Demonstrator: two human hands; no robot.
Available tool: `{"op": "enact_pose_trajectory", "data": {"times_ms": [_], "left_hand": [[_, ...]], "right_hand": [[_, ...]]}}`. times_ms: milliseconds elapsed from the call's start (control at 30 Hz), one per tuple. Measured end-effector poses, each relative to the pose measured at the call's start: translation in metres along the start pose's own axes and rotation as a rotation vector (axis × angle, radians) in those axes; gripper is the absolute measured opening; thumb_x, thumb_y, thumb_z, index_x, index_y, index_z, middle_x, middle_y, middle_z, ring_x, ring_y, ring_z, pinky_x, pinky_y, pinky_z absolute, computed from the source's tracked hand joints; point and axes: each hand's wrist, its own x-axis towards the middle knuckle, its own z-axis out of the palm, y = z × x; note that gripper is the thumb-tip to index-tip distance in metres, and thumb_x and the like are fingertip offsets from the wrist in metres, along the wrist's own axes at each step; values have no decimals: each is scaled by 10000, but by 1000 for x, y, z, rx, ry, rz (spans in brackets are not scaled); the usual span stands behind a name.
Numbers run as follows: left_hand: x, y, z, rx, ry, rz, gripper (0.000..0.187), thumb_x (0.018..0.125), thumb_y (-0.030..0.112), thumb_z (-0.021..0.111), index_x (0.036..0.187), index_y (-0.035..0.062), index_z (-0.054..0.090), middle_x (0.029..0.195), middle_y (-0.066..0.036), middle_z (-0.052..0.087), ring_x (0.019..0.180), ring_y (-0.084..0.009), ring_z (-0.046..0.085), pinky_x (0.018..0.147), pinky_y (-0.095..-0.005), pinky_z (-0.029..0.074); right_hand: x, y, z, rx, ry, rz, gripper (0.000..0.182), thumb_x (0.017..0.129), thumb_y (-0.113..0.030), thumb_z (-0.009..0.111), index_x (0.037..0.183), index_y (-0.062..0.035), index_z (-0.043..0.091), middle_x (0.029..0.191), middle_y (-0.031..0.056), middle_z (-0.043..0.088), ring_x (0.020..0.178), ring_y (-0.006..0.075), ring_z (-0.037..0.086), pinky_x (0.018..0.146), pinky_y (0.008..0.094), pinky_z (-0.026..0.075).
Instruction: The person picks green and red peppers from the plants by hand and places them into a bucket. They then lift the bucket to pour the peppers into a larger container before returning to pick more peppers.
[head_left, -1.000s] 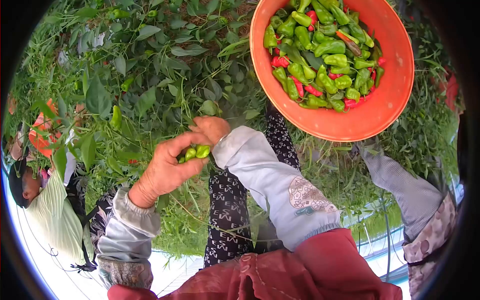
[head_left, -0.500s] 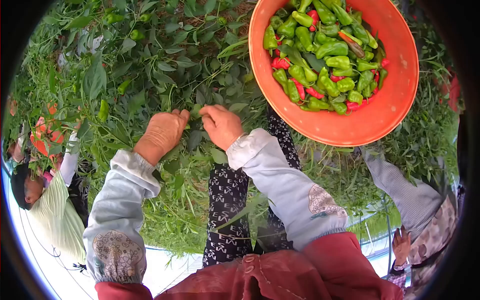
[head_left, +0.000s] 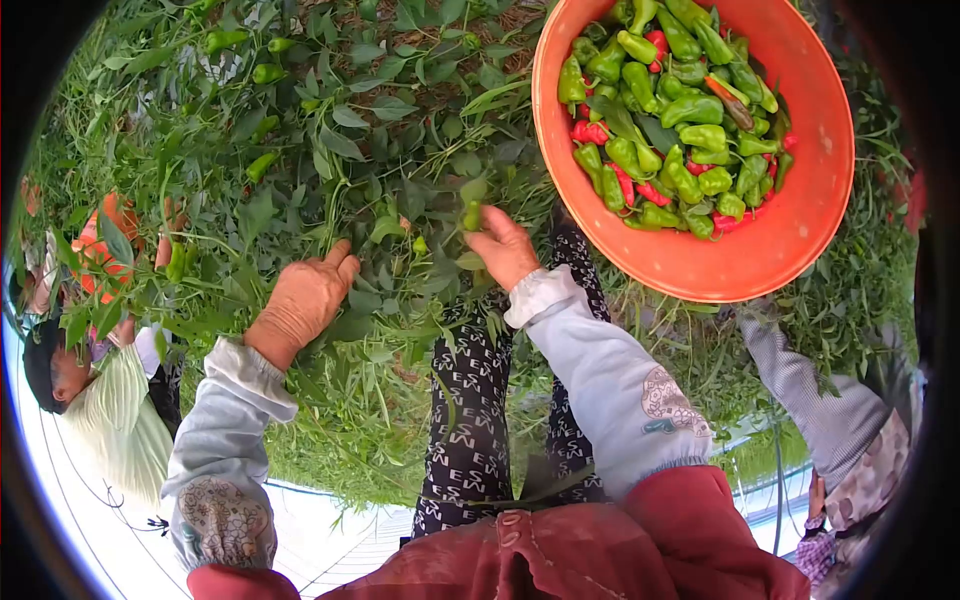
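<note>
My right hand (head_left: 503,247) is closed with its fingertips on a small green pepper (head_left: 472,215), just left of the basin. Leaves partly surround that pepper. To the left, my left hand (head_left: 305,298) is curled at the pepper plant stems (head_left: 338,195), its fingers pinched together where a stem runs down to them. Foliage hides part of those fingertips. Between the hands, another small green pepper (head_left: 420,245) shows among the leaves. The orange basin (head_left: 690,275) at the upper right holds many green peppers and several red ones.
Dense pepper plants fill the upper left, with green peppers (head_left: 262,166) hanging in them. At the left edge a co-worker (head_left: 110,420) bends near an orange container (head_left: 105,245). Another person's grey-clad leg (head_left: 815,395) is at the right. My patterned trouser legs (head_left: 470,410) stand below my hands.
My hands have moved apart: the right one went to the right with a green pepper at its fingertips, the left slightly down and left. The basin appears shifted right in view.
</note>
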Motion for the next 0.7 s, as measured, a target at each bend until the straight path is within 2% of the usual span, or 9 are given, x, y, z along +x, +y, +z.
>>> {"op": "enact_pose_trajectory", "data": {"times_ms": [33,167,400,467,500,533,600,633,700], "left_hand": [[-2,1,7,91,-41,6,312,710,82,545,1019,70,504,1223,-131,519,718,-234,624,623,-328,510],[-2,6,3,68,-49,-2,298,742,111,524,1039,95,512,1300,-132,469,722,-207,625,625,-308,514],[-2,9,11,117,-56,17,425,685,112,562,1099,90,469,1321,-147,437,714,-217,613,610,-316,514],[3,12,11,137,12,31,421,688,108,555,1099,75,470,1301,-152,452,704,-215,610,600,-321,514],[3,13,7,130,22,33,421,688,108,555,1099,75,470,1301,-152,452,704,-215,610,600,-321,514],[2,14,2,86,38,52,399,705,108,546,1096,72,478,1286,-154,465,706,-215,610,594,-324,513],[6,17,7,34,62,78,378,721,109,538,1094,70,487,1270,-157,478,708,-215,610,588,-327,511],[9,17,19,78,17,52,358,739,113,529,1093,69,499,1256,-162,489,716,-217,610,590,-330,510],[16,21,20,256,-43,52,341,777,127,512,1113,67,522,1225,-168,512,733,-220,611,607,-330,505]], "right_hand": [[-3,5,2,318,9,-40,388,821,-205,588,1194,-136,503,1019,5,614,934,131,555,784,310,439],[-23,-24,-8,345,7,294,422,821,-217,606,1217,-147,478,979,-8,604,853,90,553,631,133,341],[-16,-15,-5,276,62,-66,335,796,-149,659,1104,-86,545,848,-34,597,705,77,530,609,217,419],[-14,-10,-11,-113,276,-216,264,784,-78,664,1026,-33,569,799,-7,595,678,71,521,613,241,444],[-22,-29,-15,27,304,-112,232,832,-81,624,1052,-40,563,934,0,603,742,76,546,664,222,466],[-12,-10,-24,134,364,-221,214,833,-99,621,1039,-70,572,882,1,605,703,90,561,605,227,451],[-23,-31,-27,537,525,74,162,842,-144,606,991,-91,572,864,13,610,685,121,579,534,234,422],[-25,-31,-28,530,530,70,162,842,-144,606,991,-91,572,864,13,610,685,121,579,534,234,422],[-29,-24,-30,1070,521,176,151,854,-205,577,952,-91,564,840,25,607,664,151,583,470,235,383]]}}
